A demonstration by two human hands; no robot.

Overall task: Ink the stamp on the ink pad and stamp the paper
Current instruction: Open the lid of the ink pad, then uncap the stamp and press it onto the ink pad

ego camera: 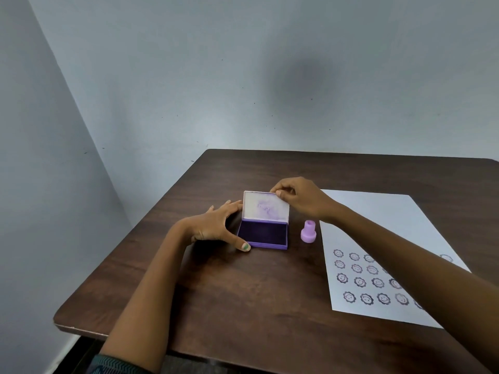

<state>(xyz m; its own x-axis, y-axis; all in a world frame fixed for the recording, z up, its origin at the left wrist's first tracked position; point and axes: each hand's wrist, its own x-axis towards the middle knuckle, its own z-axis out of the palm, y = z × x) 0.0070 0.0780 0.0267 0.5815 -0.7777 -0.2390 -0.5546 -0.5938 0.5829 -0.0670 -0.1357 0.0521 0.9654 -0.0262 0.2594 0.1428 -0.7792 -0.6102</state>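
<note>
A purple ink pad box (263, 234) lies open near the middle of the brown table (243, 292), its white lid (266, 206) raised upright with purple smears inside. My right hand (299, 197) pinches the lid's top right corner. My left hand (216, 225) rests against the box's left side, thumb at its front corner. A small lilac stamp (308, 232) stands upright just right of the box, untouched. A white paper (383, 255) lies to the right, with several rows of smiley flower prints on its near half.
Pale walls meet in a corner behind and left of the table. The table's left edge and near edge are close to my arms. My right forearm crosses over the paper's right part.
</note>
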